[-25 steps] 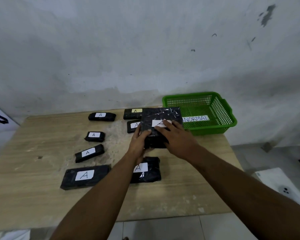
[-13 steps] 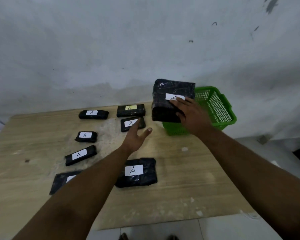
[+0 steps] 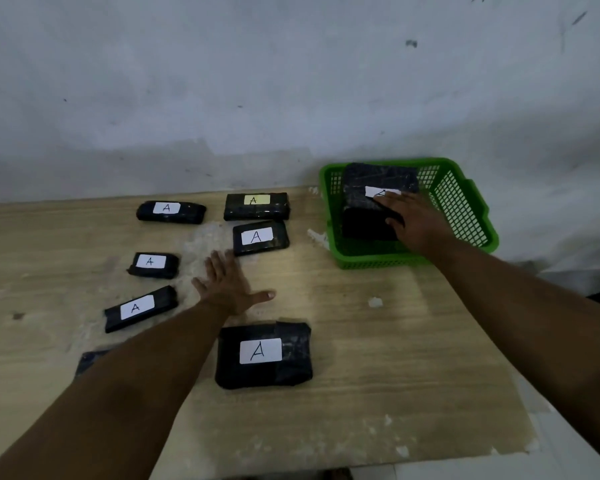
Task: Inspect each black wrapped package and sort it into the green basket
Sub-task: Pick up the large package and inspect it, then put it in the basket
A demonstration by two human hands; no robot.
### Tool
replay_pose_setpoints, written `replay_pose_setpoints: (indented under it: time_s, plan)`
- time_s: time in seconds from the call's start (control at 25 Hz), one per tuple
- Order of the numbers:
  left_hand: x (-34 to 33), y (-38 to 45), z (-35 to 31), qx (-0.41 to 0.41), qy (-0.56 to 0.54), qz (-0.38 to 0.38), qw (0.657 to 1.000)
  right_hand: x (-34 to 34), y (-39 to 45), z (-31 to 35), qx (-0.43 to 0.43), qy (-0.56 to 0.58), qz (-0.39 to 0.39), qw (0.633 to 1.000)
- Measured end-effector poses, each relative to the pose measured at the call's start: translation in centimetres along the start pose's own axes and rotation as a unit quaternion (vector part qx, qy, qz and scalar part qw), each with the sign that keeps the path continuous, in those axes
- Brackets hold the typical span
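While setting down: green basket (image 3: 458, 216) at two o'clock, large black package (image 3: 378, 183) inside, tilted; right hand (image 3: 420, 223) gripping it, best lowered flat before letting go; left hand (image 3: 227, 284) splayed, empty, at centre.

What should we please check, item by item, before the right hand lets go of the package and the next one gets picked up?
1. Large black wrapped package inside the green plastic basket: ok, within the rim.
2. Package settled flat: cannot tell, it looks tilted.
3. Right hand grip released: not ok, fingers on it.
4. Left hand free: ok, open, flat above the wooden table.
5. Next package reachable: ok, just beyond the left fingertips.
6. Packages left: six visible, a seventh partly hidden.
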State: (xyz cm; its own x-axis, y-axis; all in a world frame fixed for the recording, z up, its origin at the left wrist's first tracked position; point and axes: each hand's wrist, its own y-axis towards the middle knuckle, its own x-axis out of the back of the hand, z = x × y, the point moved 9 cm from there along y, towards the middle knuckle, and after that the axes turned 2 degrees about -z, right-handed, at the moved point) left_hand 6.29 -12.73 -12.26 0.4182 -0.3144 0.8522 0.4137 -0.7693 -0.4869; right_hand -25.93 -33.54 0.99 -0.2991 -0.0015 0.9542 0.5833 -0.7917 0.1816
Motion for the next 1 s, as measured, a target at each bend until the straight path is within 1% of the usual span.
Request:
replay_pose_setpoints:
  time_s: [0.16, 0.36, 0.52, 0.68, 0.8, 0.92, 1.0]
  plan:
    - [-1.0, 0.8, 0.6, 0.009, 0.012, 0.02, 1.0, -2.2, 1.3, -1.1, -0.003, 0.032, 0.027, 0.999]
    - [-1.3, 1.0, 0.7, 0.013, 0.007, 0.028, 0.999, -3.7, 2.3, -0.7, 0.012, 0.042, 0.027, 0.999]
    - [-1.4, 1.1, 0.7, 0.007, 0.007, 0.029, 1.0, -4.4, 2.7, -0.7, 0.01, 0.056, 0.02, 0.998]
    - [-1.4, 1.2, 0.7, 0.005, 0.016, 0.024, 1.0, -4.9, 3.1, -0.5, -0.004, 0.051, 0.033, 0.998]
    - [-1.5, 1.2, 0.7, 0.004, 0.018, 0.023, 1.0, -5.4, 3.4, -1.1, -0.041, 0.065, 0.069, 0.995]
    - [-1.4, 1.2, 0.7, 0.005, 0.014, 0.017, 1.0, -6.0, 3.8, -0.9, -0.054, 0.074, 0.124, 0.988]
    - [-1.4, 1.2, 0.7, 0.003, 0.014, 0.015, 1.0, -5.9, 3.7, -0.9, -0.062, 0.057, 0.147, 0.986]
